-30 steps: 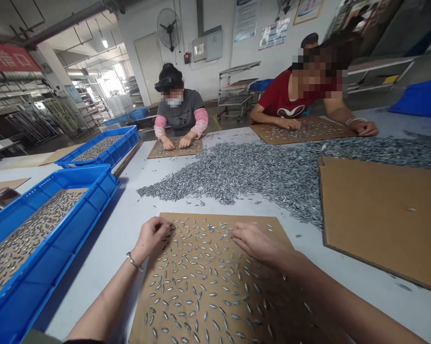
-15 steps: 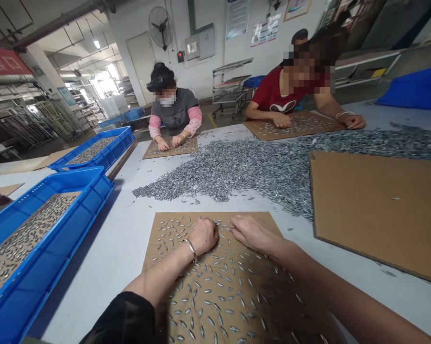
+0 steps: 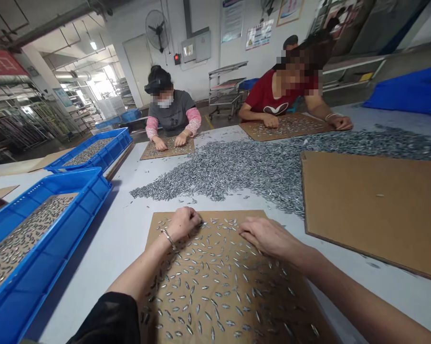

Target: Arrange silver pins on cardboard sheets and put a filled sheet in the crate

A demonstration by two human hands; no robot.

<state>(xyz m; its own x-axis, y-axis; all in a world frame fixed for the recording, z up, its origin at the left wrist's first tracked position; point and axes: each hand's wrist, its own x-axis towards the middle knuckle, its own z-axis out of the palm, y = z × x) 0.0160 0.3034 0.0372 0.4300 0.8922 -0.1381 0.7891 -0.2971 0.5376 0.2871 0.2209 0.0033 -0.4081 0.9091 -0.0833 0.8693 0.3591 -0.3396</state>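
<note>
A brown cardboard sheet (image 3: 201,282) lies before me, with many small silver spindle-shaped pieces (image 3: 208,316) spread over it. Over its upper left part is my left hand (image 3: 183,223), a bracelet at the wrist; its fingers are curled together, and anything between them is too small to make out. My right hand (image 3: 267,235) rests at the upper right part, fingers pressed together with the tips down at the pieces; what they pinch is hidden. Past the sheet's far edge lies a big heap of the same silver pieces (image 3: 233,167).
Two blue crates (image 3: 70,231) with piece-covered sheets stand at the left. A stack of cardboard (image 3: 373,210) is on the right, one piece on top. Across the table, a person in grey (image 3: 172,114) and a person in red (image 3: 268,98) bend over similar sheets.
My left hand has moved left, and my right hand slightly right, so the gap between them is wider. The whole view has shifted a little.
</note>
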